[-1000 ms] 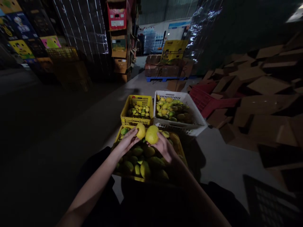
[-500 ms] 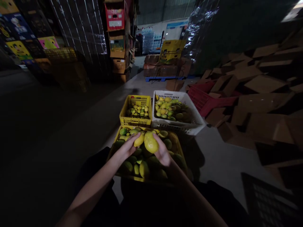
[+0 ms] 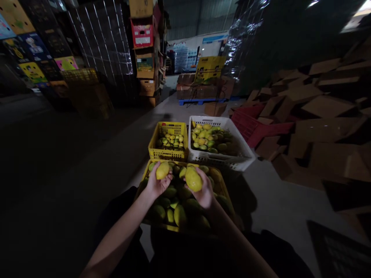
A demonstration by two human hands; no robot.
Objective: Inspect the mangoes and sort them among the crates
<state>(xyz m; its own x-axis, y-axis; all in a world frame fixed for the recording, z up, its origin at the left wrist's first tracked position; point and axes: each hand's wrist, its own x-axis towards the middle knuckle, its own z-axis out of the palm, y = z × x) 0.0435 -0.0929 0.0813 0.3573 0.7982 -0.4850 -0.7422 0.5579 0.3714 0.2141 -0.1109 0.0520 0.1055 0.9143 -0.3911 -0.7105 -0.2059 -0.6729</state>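
My left hand is closed round a small yellow mango. In my right hand sits a larger yellow mango, gripped from its right side. Both hands hover over a wide yellow crate of green and yellowish mangoes, with a gap between the two held fruits. Behind it, a smaller yellow crate holds several small yellow-green mangoes. Next to that, a white crate contains many yellow and green mangoes.
On the right lies a heap of cardboard boxes, with a red crate at its near edge. A stack of cartons rises at the back. Boxes rest on a blue pallet. Another dark crate lies at lower right.
My hands have moved apart: the left mango shifted left and the right one slightly right, so they no longer touch. The whole view has tipped up a little.
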